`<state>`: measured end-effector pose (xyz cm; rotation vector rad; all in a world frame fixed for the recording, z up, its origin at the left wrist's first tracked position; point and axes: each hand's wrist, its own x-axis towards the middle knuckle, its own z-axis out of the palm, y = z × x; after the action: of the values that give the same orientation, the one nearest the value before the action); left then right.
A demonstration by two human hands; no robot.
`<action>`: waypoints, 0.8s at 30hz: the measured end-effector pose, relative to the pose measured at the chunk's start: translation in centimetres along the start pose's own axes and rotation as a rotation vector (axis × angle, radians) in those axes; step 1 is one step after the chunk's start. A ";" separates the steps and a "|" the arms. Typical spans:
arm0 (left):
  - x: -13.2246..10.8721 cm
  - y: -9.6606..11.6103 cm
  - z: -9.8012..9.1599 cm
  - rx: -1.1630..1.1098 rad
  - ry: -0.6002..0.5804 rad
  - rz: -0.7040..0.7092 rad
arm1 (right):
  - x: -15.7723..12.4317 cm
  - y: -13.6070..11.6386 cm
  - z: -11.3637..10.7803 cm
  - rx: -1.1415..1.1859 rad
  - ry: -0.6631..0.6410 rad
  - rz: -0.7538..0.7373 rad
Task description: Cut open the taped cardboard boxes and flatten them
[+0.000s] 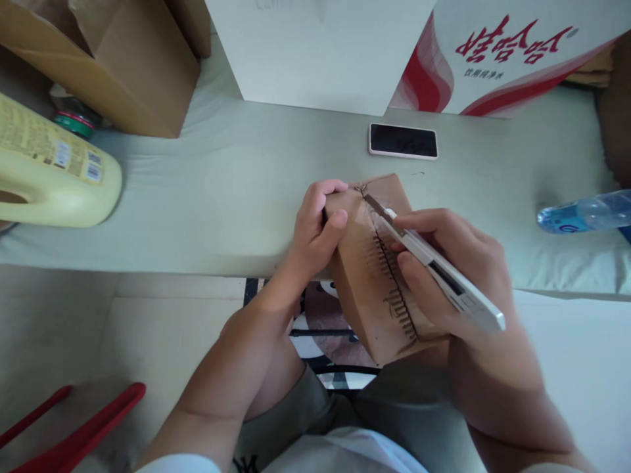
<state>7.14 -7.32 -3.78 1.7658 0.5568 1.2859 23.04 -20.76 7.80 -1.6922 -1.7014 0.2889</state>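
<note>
A brown cardboard box (355, 282) lies tilted across the front edge of the covered surface, above my lap. Along its top runs a dark seam crossed by several short dark marks. My left hand (320, 223) grips the box's far left corner, thumb on top and fingers round the edge. In my right hand (448, 263) is a white utility knife (444, 276), its blade out. The blade tip touches or hovers just over the far end of the seam; I cannot tell which.
Beyond the box lies a phone (403, 141). White cartons (325, 59) stand at the back, and an open cardboard box (142, 72) at back left. A yellow jug (59, 171) is on the left, a plastic bottle (582, 213) on the right. Red bars (98, 427) show at lower left.
</note>
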 end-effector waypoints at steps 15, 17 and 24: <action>0.0 -0.8 0.3 0.039 0.008 0.071 | 0.0 0.3 0.5 -0.026 -0.015 -0.090; 0.0 -0.8 0.2 0.057 -0.003 0.092 | -0.1 0.4 0.5 -0.005 -0.003 -0.083; 0.0 -0.7 0.1 0.036 -0.010 0.069 | -0.1 0.6 0.5 0.068 0.034 -0.121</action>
<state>7.30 -6.97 -4.37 1.8341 0.5198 1.3215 23.19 -20.61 7.03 -1.5304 -1.7407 0.2567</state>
